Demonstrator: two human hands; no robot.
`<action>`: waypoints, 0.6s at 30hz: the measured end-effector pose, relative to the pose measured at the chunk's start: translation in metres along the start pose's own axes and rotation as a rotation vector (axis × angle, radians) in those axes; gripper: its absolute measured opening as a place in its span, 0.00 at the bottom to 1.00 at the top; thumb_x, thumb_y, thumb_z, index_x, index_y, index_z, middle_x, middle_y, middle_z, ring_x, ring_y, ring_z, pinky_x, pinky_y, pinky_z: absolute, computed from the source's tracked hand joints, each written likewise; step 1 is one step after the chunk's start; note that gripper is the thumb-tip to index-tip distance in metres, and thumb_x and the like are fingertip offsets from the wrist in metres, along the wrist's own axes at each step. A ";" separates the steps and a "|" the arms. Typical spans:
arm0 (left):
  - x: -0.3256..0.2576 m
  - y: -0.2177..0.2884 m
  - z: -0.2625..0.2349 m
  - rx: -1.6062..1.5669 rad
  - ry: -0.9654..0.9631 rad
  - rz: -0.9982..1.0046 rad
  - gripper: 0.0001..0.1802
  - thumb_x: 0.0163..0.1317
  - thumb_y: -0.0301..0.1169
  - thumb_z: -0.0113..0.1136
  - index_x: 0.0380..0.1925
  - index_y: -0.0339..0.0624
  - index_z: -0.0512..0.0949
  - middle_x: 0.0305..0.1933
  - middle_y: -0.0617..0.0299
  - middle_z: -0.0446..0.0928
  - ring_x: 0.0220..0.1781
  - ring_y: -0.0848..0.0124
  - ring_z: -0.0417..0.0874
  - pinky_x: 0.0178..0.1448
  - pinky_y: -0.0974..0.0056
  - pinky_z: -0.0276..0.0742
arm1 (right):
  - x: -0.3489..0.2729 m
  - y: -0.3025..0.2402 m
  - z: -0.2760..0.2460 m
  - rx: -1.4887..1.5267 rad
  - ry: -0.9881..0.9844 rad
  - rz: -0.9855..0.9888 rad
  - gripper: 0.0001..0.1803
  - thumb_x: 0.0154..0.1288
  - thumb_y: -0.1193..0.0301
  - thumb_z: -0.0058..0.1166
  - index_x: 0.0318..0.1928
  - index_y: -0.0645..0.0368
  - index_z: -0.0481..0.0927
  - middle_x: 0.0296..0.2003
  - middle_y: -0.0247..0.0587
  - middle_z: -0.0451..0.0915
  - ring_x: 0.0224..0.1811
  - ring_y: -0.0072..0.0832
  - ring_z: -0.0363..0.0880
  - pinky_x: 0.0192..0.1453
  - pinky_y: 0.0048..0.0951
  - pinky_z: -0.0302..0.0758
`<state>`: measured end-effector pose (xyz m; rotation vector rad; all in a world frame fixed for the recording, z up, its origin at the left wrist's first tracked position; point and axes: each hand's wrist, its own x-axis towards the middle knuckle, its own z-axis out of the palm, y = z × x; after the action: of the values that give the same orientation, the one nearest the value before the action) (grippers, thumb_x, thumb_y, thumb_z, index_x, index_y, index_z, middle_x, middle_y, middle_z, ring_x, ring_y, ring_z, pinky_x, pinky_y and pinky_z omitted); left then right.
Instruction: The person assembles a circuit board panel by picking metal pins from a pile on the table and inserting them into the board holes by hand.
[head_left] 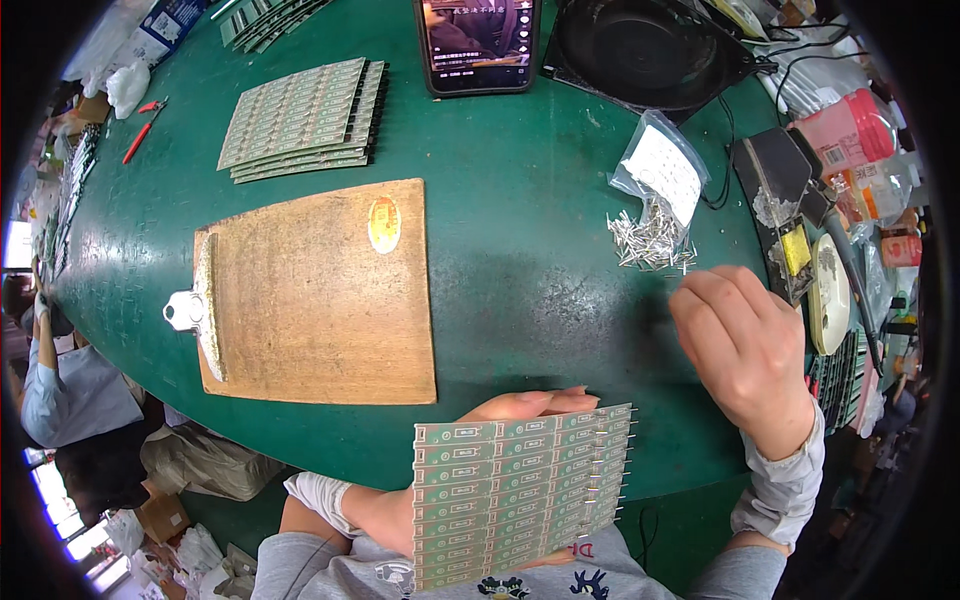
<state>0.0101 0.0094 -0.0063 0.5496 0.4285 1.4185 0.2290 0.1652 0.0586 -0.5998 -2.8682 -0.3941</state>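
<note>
My left hand [532, 404] grips a green circuit board panel [515, 497] from behind. Its fingertips show above the panel's top edge; the rest of that hand is hidden. Rows of small printed parts cover the panel, and thin metal pins stick out along its right side. My right hand [738, 350] is closed just above the table, fingers curled and pressed together, with the fingertips turned away from view. Right beyond it lies a heap of small metal pins [648, 240], spilling from a clear plastic bag [662, 165] with a white label.
A wooden clipboard [320, 300] lies left of centre on the green table [500, 210]. Behind it are stacked circuit panels [295, 115], red-handled cutters [147, 130] and a phone [480, 45]. A black pan [650, 50], a soldering station [780, 190] and bottles [850, 130] crowd the right. Another person [75, 390] sits far left.
</note>
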 end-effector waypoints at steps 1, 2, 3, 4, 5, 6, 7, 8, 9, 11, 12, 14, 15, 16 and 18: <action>0.009 0.003 -0.004 0.024 -0.008 0.009 0.56 0.44 0.29 0.81 0.69 0.39 0.54 0.65 0.38 0.66 0.72 0.48 0.63 0.74 0.43 0.58 | -0.002 -0.002 -0.002 0.044 0.044 0.016 0.15 0.40 0.75 0.57 0.35 0.63 0.79 0.33 0.39 0.78 0.33 0.31 0.79 0.28 0.26 0.75; 0.011 -0.003 0.000 0.047 -0.016 0.017 0.56 0.43 0.29 0.81 0.69 0.39 0.54 0.65 0.38 0.66 0.72 0.48 0.63 0.74 0.43 0.59 | -0.003 -0.004 -0.005 0.088 0.087 0.033 0.16 0.39 0.75 0.58 0.35 0.64 0.79 0.33 0.41 0.79 0.32 0.33 0.80 0.28 0.26 0.77; 0.001 -0.007 0.003 0.070 -0.024 0.025 0.56 0.43 0.29 0.81 0.69 0.39 0.54 0.66 0.38 0.66 0.72 0.48 0.63 0.74 0.43 0.59 | -0.005 -0.007 -0.007 0.089 0.084 0.033 0.16 0.39 0.75 0.58 0.35 0.64 0.79 0.33 0.41 0.79 0.32 0.33 0.80 0.28 0.26 0.77; -0.003 -0.009 0.005 0.095 -0.032 0.032 0.56 0.43 0.29 0.81 0.69 0.39 0.54 0.66 0.38 0.65 0.72 0.48 0.63 0.74 0.44 0.59 | -0.005 -0.010 -0.009 0.223 0.130 0.046 0.16 0.38 0.75 0.59 0.34 0.64 0.80 0.33 0.42 0.79 0.31 0.33 0.80 0.29 0.26 0.77; -0.006 -0.010 0.006 0.119 -0.040 0.039 0.56 0.43 0.28 0.81 0.69 0.39 0.54 0.66 0.38 0.65 0.72 0.49 0.63 0.73 0.44 0.60 | -0.006 -0.014 -0.011 0.358 0.175 0.059 0.16 0.37 0.75 0.59 0.33 0.65 0.80 0.32 0.43 0.79 0.30 0.34 0.80 0.31 0.26 0.78; -0.008 -0.009 0.005 0.143 -0.047 0.045 0.56 0.43 0.28 0.81 0.69 0.39 0.54 0.66 0.38 0.65 0.72 0.49 0.63 0.73 0.44 0.60 | -0.006 -0.018 -0.015 0.361 0.173 0.062 0.16 0.37 0.75 0.59 0.33 0.65 0.80 0.32 0.43 0.79 0.30 0.34 0.80 0.31 0.26 0.78; -0.014 -0.004 0.010 0.167 -0.052 0.053 0.56 0.43 0.28 0.81 0.69 0.39 0.54 0.66 0.38 0.65 0.72 0.49 0.63 0.73 0.44 0.61 | -0.005 -0.023 -0.020 0.465 0.169 0.061 0.17 0.36 0.75 0.60 0.33 0.65 0.81 0.32 0.43 0.79 0.30 0.34 0.80 0.31 0.27 0.78; -0.006 -0.009 0.006 0.191 -0.056 0.059 0.56 0.43 0.28 0.81 0.69 0.39 0.54 0.66 0.39 0.65 0.72 0.49 0.63 0.73 0.44 0.61 | -0.005 -0.026 -0.023 0.570 0.165 0.061 0.17 0.35 0.75 0.60 0.33 0.66 0.82 0.32 0.44 0.78 0.31 0.34 0.79 0.32 0.27 0.78; 0.000 -0.009 0.004 0.215 -0.060 0.066 0.56 0.43 0.28 0.81 0.69 0.39 0.54 0.66 0.39 0.65 0.72 0.49 0.63 0.73 0.45 0.61 | -0.005 -0.029 -0.024 0.642 0.159 0.049 0.17 0.37 0.76 0.61 0.35 0.67 0.83 0.33 0.44 0.79 0.32 0.33 0.80 0.33 0.27 0.79; -0.006 -0.011 0.005 0.264 -0.062 0.074 0.56 0.42 0.28 0.81 0.69 0.39 0.54 0.67 0.39 0.65 0.72 0.49 0.63 0.73 0.45 0.62 | -0.007 -0.035 -0.022 0.771 0.160 0.056 0.17 0.39 0.76 0.61 0.35 0.67 0.84 0.34 0.45 0.79 0.33 0.33 0.80 0.34 0.27 0.80; -0.008 -0.021 0.012 0.290 -0.061 0.079 0.56 0.42 0.28 0.81 0.69 0.39 0.53 0.67 0.39 0.65 0.72 0.49 0.63 0.73 0.45 0.62 | -0.009 -0.037 -0.021 0.892 0.164 0.060 0.16 0.41 0.77 0.61 0.36 0.68 0.84 0.35 0.46 0.80 0.33 0.34 0.81 0.35 0.27 0.80; 0.002 -0.017 0.008 0.322 -0.087 0.078 0.56 0.42 0.27 0.81 0.69 0.39 0.53 0.67 0.39 0.64 0.72 0.49 0.64 0.72 0.46 0.63 | -0.016 -0.039 -0.026 0.971 0.144 0.095 0.14 0.45 0.77 0.61 0.37 0.68 0.84 0.37 0.47 0.81 0.34 0.35 0.82 0.37 0.27 0.81; -0.008 -0.016 0.009 0.338 -0.100 0.078 0.57 0.42 0.27 0.81 0.69 0.39 0.53 0.67 0.39 0.64 0.73 0.50 0.64 0.72 0.46 0.64 | -0.019 -0.039 -0.028 1.073 0.121 0.096 0.14 0.45 0.77 0.61 0.37 0.68 0.84 0.38 0.48 0.81 0.35 0.35 0.82 0.38 0.28 0.82; -0.005 -0.012 0.004 0.360 -0.107 0.085 0.57 0.42 0.27 0.81 0.69 0.39 0.53 0.67 0.40 0.64 0.73 0.50 0.64 0.72 0.46 0.64 | -0.020 -0.040 -0.027 1.179 0.099 0.086 0.14 0.45 0.77 0.61 0.37 0.68 0.84 0.38 0.49 0.82 0.36 0.36 0.82 0.39 0.28 0.82; 0.001 -0.019 0.007 0.402 -0.123 0.098 0.57 0.41 0.27 0.81 0.69 0.39 0.53 0.68 0.40 0.64 0.73 0.50 0.64 0.72 0.46 0.65 | -0.020 -0.044 -0.022 1.166 0.125 0.062 0.14 0.44 0.76 0.62 0.36 0.65 0.85 0.37 0.45 0.81 0.35 0.33 0.81 0.36 0.26 0.81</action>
<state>0.0293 0.0089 -0.0120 0.9890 0.5990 1.3888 0.2319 0.1128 0.0650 -0.3752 -2.3593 1.1214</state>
